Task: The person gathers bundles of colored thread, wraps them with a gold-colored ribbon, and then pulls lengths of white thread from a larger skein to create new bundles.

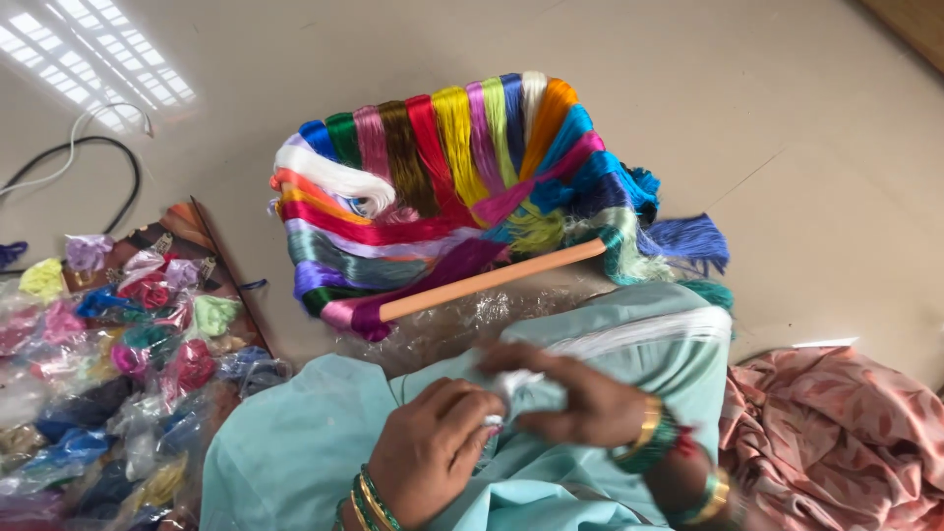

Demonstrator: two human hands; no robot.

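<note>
My left hand point(433, 447) and my right hand point(570, 398) meet over my lap, which is covered in pale green cloth point(295, 442). Both pinch a small white bundle of thread point(519, 388) between the fingertips. White strands point(639, 329) run from it across my right knee. Bangles circle both wrists. Just beyond my knees lies a basket-like frame point(452, 187) wrapped in many coloured thread skeins, with an orange rod point(492, 278) along its near edge.
Small plastic bags of coloured thread point(108, 364) are heaped at the left, partly on a dark tray point(197, 231). A pink patterned cloth point(836, 433) lies at the right. Black and white cables point(88, 147) curl on the beige floor at the far left.
</note>
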